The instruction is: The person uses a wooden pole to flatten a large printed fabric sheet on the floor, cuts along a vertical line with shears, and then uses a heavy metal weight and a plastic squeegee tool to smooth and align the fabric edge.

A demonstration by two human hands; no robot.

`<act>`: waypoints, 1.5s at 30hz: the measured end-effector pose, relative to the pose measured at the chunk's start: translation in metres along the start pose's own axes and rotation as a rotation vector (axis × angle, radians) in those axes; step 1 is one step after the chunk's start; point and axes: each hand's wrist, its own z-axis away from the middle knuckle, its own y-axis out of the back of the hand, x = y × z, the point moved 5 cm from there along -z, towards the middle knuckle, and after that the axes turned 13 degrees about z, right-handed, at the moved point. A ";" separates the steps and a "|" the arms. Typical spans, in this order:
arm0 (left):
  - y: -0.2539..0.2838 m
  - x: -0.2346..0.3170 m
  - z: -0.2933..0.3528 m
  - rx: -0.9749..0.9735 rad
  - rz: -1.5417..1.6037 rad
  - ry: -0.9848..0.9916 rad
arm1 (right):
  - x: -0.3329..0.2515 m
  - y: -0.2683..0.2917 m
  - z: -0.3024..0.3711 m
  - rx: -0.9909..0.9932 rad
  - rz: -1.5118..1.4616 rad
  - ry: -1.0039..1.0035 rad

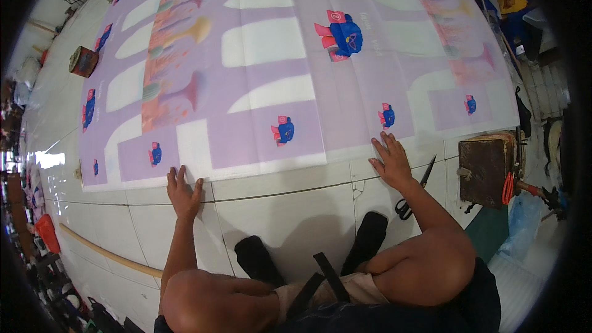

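Head view: on a white tiled floor point(98, 216), a wooden stick point(111, 251) lies left; lilac printed sheeting point(259, 95) spreads flat, left hand point(184, 196) and right hand point(393, 161) apart, splayed at its near edge. Scissors point(404, 209), then a brown box point(484, 172), sit right.

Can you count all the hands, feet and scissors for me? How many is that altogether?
Bare hands: 2 (left hand, right hand)
Dark-covered feet: 2 (left foot, right foot)
Black-handled scissors: 1
Total: 5
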 end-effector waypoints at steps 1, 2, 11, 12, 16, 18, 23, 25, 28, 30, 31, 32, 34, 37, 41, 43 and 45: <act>0.001 -0.003 -0.002 0.006 0.004 0.004 | 0.001 0.000 0.000 -0.013 0.004 0.001; -0.001 -0.001 -0.002 0.010 0.006 0.011 | 0.003 -0.001 0.002 -0.030 -0.002 -0.005; -0.004 -0.004 -0.002 -0.024 -0.006 0.053 | 0.006 -0.001 0.012 -0.080 0.022 -0.036; -0.003 -0.005 -0.001 -0.028 -0.007 0.050 | 0.007 -0.001 0.011 -0.075 0.029 -0.033; -0.005 -0.004 -0.003 0.018 0.007 0.015 | 0.007 0.000 0.009 -0.086 0.014 -0.032; -0.005 -0.004 -0.002 0.022 0.004 0.023 | 0.006 0.000 0.008 -0.099 -0.007 -0.046; -0.006 -0.003 -0.001 0.041 0.031 0.017 | 0.007 -0.003 0.008 -0.057 -0.005 -0.042; -0.002 -0.008 0.001 0.057 0.056 0.011 | 0.002 -0.002 0.006 -0.061 -0.021 -0.045; -0.003 -0.003 0.000 0.029 -0.078 0.009 | -0.011 0.010 0.003 -0.044 0.013 -0.027; -0.009 0.005 -0.002 0.013 -0.141 0.060 | -0.028 0.020 -0.002 -0.030 -0.041 0.053; -0.010 0.009 -0.003 0.004 -0.138 0.067 | -0.042 0.023 -0.005 -0.023 -0.062 0.108; -0.006 0.006 -0.002 0.011 -0.097 0.059 | -0.056 0.027 -0.009 -0.016 -0.086 0.167; 0.002 -0.001 0.001 0.025 -0.015 0.041 | -0.071 0.024 -0.014 -0.072 -0.085 0.206; 0.001 0.005 0.000 0.002 0.049 0.036 | -0.062 0.014 -0.008 -0.119 -0.044 0.193; 0.031 -0.015 0.010 0.178 0.113 0.071 | -0.060 0.017 -0.008 -0.133 -0.064 0.181; 0.067 -0.047 0.029 0.340 0.083 0.132 | -0.066 0.019 -0.010 -0.134 -0.079 0.182; 0.105 -0.081 0.071 0.485 -0.041 0.283 | -0.065 0.020 -0.009 -0.125 -0.086 0.176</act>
